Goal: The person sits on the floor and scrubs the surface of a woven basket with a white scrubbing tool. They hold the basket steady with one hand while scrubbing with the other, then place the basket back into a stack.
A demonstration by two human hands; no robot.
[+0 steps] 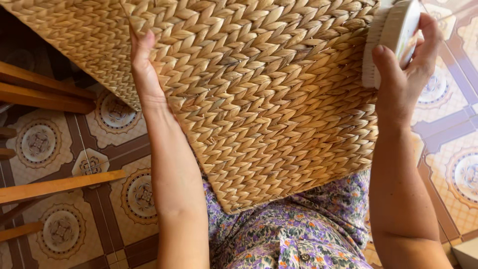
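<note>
Mostly, the view was filled by a woven basket [259, 94], held up over the lap, its top and left side cut off by the frame. Patterned floor tiles [40, 144] and wooden chair legs [55, 185] were seen behind it. The left hand [144, 74] was laid flat against the weave, fingertips hidden past the edge. The right hand [403, 65] was closed around a white scrubbing brush [386, 40], bristles touching the basket's right edge; brush top cropped.

Woven basket [259, 99] held up, brush [391, 40] at its edge

Left hand [144, 69] lies flat against the weave; right hand [403, 74] grips the white brush, bristles touching the basket's side.
</note>
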